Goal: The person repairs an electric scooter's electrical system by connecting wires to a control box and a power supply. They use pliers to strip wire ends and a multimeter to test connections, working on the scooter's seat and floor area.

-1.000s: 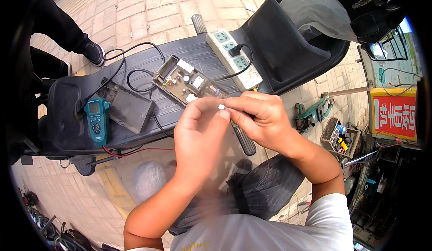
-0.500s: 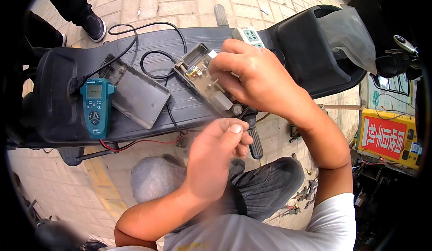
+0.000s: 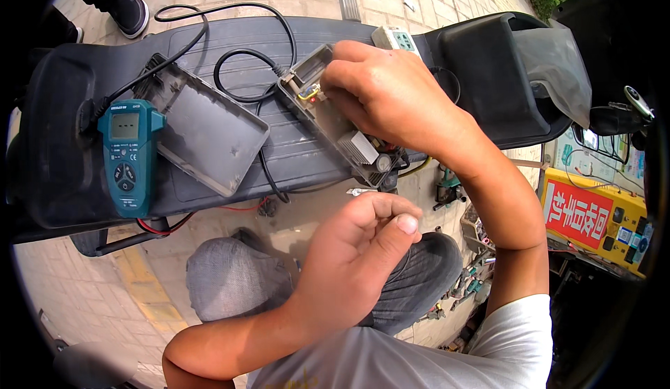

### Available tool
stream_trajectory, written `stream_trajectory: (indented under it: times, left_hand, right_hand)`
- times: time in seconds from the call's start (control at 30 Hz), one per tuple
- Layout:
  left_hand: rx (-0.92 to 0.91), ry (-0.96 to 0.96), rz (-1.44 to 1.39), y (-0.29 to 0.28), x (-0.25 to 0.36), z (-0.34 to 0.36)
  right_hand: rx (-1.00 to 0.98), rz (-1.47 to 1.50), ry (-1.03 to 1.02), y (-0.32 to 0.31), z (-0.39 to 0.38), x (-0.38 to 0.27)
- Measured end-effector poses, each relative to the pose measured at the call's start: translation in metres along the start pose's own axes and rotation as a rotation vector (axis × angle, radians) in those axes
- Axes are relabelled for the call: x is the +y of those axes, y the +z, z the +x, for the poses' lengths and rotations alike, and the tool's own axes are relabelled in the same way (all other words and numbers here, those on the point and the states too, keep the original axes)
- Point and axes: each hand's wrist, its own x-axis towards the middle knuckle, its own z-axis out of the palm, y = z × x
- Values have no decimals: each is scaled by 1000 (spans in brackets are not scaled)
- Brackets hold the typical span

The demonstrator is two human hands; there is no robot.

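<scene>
Now left hand (image 3: 352,260) lower in frame, right hand (image 3: 380,96) over open grey casing (image 3: 317,128), upper centre (both curled, grips unclear).

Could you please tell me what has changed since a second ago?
The right hand has parted from the left hand and moved forward over the open case; the hands no longer meet at the small white piece. What the right fingertips touch is hidden. The meter and lid stayed on the seat.
</scene>
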Motion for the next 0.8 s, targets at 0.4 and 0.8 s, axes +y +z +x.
stream_trajectory:
  times: [0.4,0.8]
  left_hand:
    - [-37,5,2,0,2,-4]
    - [-76,-18,-3,2,0,-1]
  right_hand:
    - [35,-47,-29,3,1,-1]
    - [-72,-159,-1,2,6,-10]
